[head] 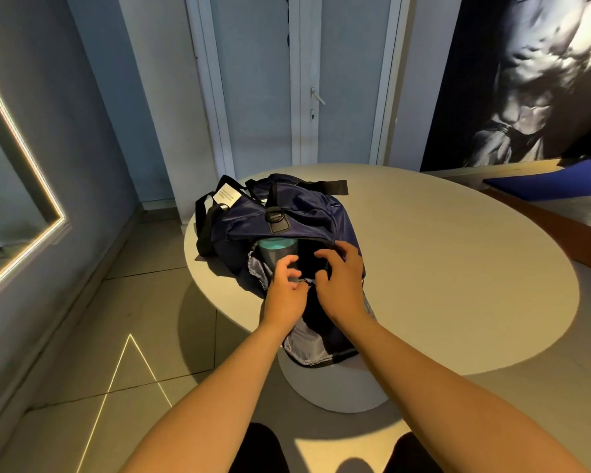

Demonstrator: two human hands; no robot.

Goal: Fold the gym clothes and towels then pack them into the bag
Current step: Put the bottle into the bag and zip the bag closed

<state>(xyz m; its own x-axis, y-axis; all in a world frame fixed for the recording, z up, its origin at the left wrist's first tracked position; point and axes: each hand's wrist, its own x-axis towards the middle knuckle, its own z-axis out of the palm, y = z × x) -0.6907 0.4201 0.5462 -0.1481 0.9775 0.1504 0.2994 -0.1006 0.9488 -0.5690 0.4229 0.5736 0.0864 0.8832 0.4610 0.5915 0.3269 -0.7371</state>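
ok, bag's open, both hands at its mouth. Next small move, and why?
Probably push the dark clothes down beside the bottle. The bag lies open on the table, the left hand and right hand are both at its mouth over that bundle, which seems to sit high in the opening. Whether either hand grips it is unclear.

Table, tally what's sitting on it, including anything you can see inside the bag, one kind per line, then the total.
Navy duffel bag: 1
Teal-lidded bottle, upright in the bag's opening: 1
Dark bundle in the bag, kind unclear: 1
White tag on the bag's strap: 1
Total: 4
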